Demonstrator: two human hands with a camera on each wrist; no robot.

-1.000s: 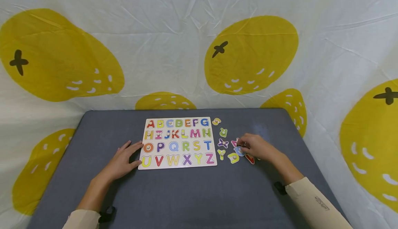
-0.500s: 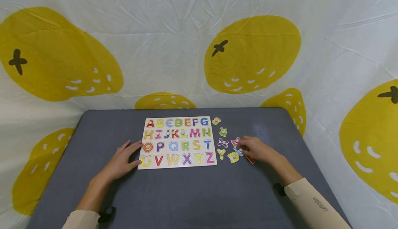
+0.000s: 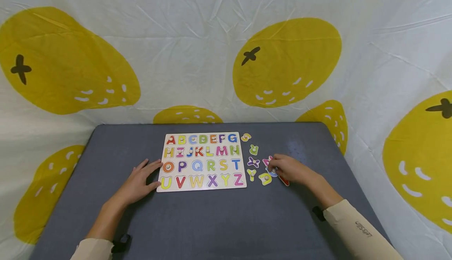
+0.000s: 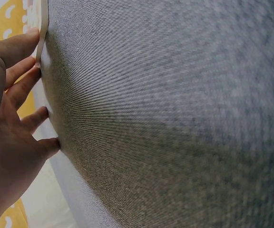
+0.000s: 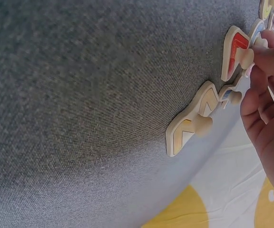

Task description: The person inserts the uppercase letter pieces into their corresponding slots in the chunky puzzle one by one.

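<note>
The left hand [image 3: 141, 181] rests its spread fingers and thumb against the left edge of the wooden alphabet board [image 3: 201, 173]. In the left wrist view its fingertips [image 4: 32, 35] touch the board's rim and the cloth. To the board's right, the right hand [image 3: 290, 168] pinches the blue letter puzzle piece [image 3: 272, 172], seemingly a Q, near its knob, with thumb and finger. Around that hand lie a pink Z piece [image 3: 266, 162], a red V piece [image 5: 234, 52], a small blue piece [image 5: 226, 93] and a yellow W piece [image 5: 189, 121]. The hand partly hides several of them.
More knobbed letters lie beside the board: an S [image 3: 246, 137], an R [image 3: 254, 150], an X [image 3: 253, 162], a Y [image 3: 251, 175] and a U [image 3: 265, 179]. The dark grey table [image 3: 212, 224] meets a lemon-patterned curtain [image 3: 197, 71] at the back.
The right hand's fingers have shifted slightly left and lower over the blue piece, which has turned a little beneath them. The left hand and the board stay put.
</note>
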